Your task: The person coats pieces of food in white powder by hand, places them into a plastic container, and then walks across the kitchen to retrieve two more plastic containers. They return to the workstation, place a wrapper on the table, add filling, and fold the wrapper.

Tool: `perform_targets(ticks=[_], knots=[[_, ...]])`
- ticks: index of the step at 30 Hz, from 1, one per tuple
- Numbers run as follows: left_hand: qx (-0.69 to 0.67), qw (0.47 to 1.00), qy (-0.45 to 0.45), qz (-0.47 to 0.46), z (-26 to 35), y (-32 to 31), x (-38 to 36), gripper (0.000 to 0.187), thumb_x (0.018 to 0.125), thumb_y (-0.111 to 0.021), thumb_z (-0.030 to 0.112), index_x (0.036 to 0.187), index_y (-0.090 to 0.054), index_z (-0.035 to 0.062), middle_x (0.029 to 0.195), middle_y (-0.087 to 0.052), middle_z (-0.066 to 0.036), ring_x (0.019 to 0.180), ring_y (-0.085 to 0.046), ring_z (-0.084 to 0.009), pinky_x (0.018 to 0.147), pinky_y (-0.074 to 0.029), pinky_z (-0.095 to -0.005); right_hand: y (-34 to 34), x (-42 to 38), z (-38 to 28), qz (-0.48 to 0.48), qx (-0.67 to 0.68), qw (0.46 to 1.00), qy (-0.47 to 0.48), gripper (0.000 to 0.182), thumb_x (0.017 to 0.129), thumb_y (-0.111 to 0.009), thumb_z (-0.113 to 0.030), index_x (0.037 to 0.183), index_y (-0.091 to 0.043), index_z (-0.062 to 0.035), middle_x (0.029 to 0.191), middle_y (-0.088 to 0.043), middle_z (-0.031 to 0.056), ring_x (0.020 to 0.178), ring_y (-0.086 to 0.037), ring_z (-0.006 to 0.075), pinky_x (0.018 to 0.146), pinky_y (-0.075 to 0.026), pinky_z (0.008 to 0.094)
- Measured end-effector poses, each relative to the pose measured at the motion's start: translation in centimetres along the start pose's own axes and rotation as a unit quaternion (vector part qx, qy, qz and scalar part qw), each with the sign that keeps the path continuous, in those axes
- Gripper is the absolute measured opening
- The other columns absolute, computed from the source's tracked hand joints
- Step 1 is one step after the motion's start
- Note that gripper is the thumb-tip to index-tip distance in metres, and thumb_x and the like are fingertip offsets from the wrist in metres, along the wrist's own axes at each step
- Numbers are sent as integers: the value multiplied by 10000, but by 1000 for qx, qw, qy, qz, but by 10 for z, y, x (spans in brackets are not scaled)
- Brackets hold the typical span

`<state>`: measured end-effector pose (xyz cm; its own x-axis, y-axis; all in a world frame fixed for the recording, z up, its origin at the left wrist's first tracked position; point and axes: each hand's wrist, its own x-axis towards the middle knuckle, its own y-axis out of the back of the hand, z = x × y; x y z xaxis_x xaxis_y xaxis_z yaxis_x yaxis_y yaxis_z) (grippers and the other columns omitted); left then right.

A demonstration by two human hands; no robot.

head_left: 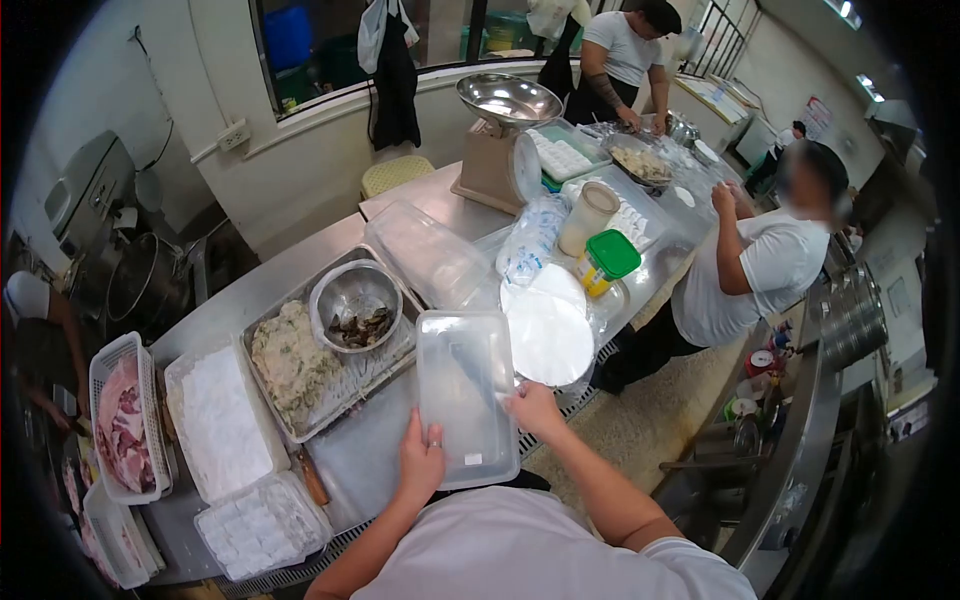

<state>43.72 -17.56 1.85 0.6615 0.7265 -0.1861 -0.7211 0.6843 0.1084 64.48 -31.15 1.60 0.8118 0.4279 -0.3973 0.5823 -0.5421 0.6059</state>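
Note:
Between my two hands is a rectangular translucent plastic container [463, 400], tilted in front of my body, with a small white label near its lower edge. My left hand [421, 455] grips its left side, thumb over the edge. On the opposite side, my right hand [535, 408] is closed at the rim. Just beyond my right hand lie round white sheets [548, 335]. Left of the container, a metal tray [375, 397] holds a pale, green-flecked mixture [292, 355] and a steel bowl [328, 305] with dark pieces inside.
Raw meat [128, 420] fills a white basket at far left, near a tub of white powder [222, 420]. A wooden handle [312, 478] lies nearby. Behind are another clear container [425, 250], a weighing scale [495, 165] and a green-lidded tub [608, 258]. Co-workers stand along the table.

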Motion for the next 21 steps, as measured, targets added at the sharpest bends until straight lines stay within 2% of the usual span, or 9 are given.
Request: perform_targets(ticks=[3,6,9,12,15,18,21], knots=[[92,991,-84,56,-19,0,8,356,1038,-639,66,1383,-575,4,1121,-676,-90,763,-607,-96,666,-543,-285,-4,-2,6,8,101,994,-29,195,801,-772,-160,779,-660,-1,659,-666,108,578,-645,201,593,-536,385],[120,990,-63,41,-11,0,14,374,976,-728,54,1319,-595,-13,1107,-692,-106,755,-623,-107,695,-556,-287,-5,-3,12,43,106,993,7,224,797,-777,-176,770,-632,-7,660,-652,109,616,-650,204,622,-540,379],[93,994,15,55,-20,-5,23,380,899,-830,112,1179,-621,-39,987,-717,-105,782,-661,-157,710,-554,-317,2,-12,5,64,62,995,33,253,801,-785,-215,823,-661,5,734,-701,164,702,-695,294,710,-565,427],[109,990,70,54,-11,-6,38,387,843,-906,180,1061,-656,-20,907,-721,-82,767,-659,-152,723,-558,-304,14,-11,-6,61,39,997,22,255,793,-781,-214,857,-667,5,755,-707,164,735,-699,291,725,-565,418],[124,984,125,35,34,-4,42,438,787,-961,265,974,-674,-9,813,-704,-60,736,-659,-163,714,-559,-311,25,3,-4,49,43,995,72,207,782,-772,-168,821,-651,-4,722,-680,105,663,-653,195,632,-540,367],[197,974,98,48,24,-3,55,484,757,-982,335,915,-669,2,779,-687,-58,701,-643,-174,676,-546,-328,51,2,-21,-25,68,995,67,258,788,-771,-208,868,-651,6,759,-685,147,719,-671,260,703,-556,392],[213,970,101,60,18,-11,73,498,760,-979,361,878,-649,8,754,-666,-60,680,-613,-176,640,-521,-344,49,12,-19,-30,74,993,89,251,794,-764,-177,900,-634,10,773,-667,142,716,-650,248,695,-549,389]])
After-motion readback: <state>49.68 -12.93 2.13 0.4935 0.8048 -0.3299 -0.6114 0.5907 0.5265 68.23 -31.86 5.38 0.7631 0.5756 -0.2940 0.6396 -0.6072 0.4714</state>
